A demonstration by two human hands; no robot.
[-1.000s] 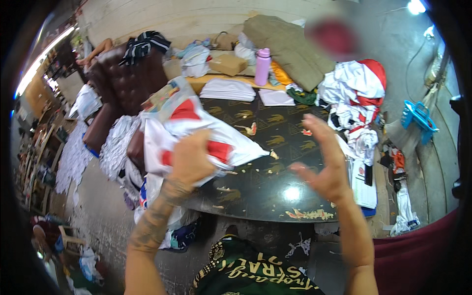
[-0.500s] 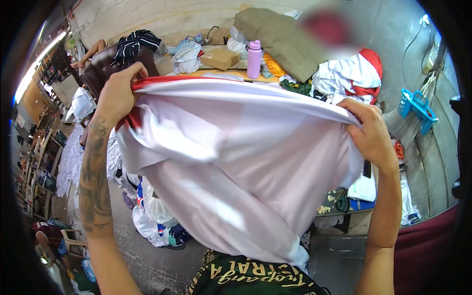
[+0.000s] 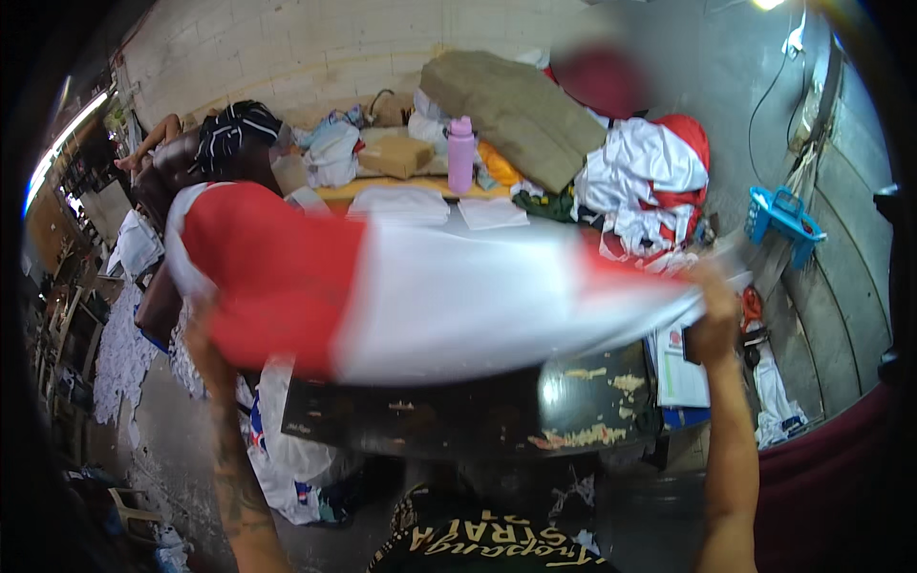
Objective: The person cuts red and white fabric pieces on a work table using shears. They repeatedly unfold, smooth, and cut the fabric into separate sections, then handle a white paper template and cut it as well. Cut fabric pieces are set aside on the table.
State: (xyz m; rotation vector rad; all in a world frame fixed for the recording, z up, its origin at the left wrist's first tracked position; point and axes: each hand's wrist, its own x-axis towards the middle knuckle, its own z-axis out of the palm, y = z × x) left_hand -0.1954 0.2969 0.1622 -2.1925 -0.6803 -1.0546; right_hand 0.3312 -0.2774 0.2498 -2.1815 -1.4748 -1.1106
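Observation:
A red-and-white cloth (image 3: 449, 296), smeared by motion, stretches sideways between my two hands above a dark table (image 3: 411, 420) with worn patches. My right hand (image 3: 714, 310) is closed on its right end. At the other end, my left hand (image 3: 208, 349) grips the lower edge below a large red panel; its fingers are blurred and partly hidden by the fabric. White flat pieces (image 3: 401, 203) lie on the table beyond the cloth. Documents (image 3: 680, 368) rest at the table's right side, close to my right forearm.
A pink bottle (image 3: 460, 158) and a cardboard box (image 3: 394, 156) stand at the back. White-and-red fabric (image 3: 635, 172) is heaped at the back right, beside a blue plastic basket (image 3: 785, 222). Below the table's left side sits a bag of fabric (image 3: 291, 458).
The cloth has swung from hanging in front of me, pale side showing, to spread out low with its red panels showing. Both hands have dropped, uncovering the table.

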